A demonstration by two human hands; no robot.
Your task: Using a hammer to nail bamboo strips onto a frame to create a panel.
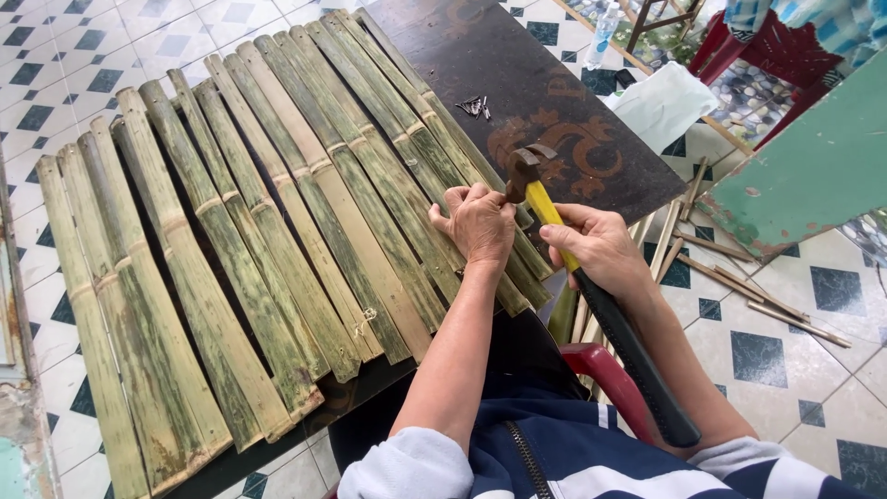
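Split bamboo slats lie side by side on a dark worktop, their long axes running from 7 o'clock up to 1 o'clock. The left hand rests curled on the right-hand slats, fingertips pinched at something too small to tell. Just beside it at 3 o'clock, the right hand has a closed grip on a hammer, whose head hangs just above the left fingers; loose nails lie at 12 o'clock.

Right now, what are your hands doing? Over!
Right hand grips yellow-and-black hammer. Left hand pressed on bamboo slats, fingers curled by the hammer head. Loose nails on dark board.
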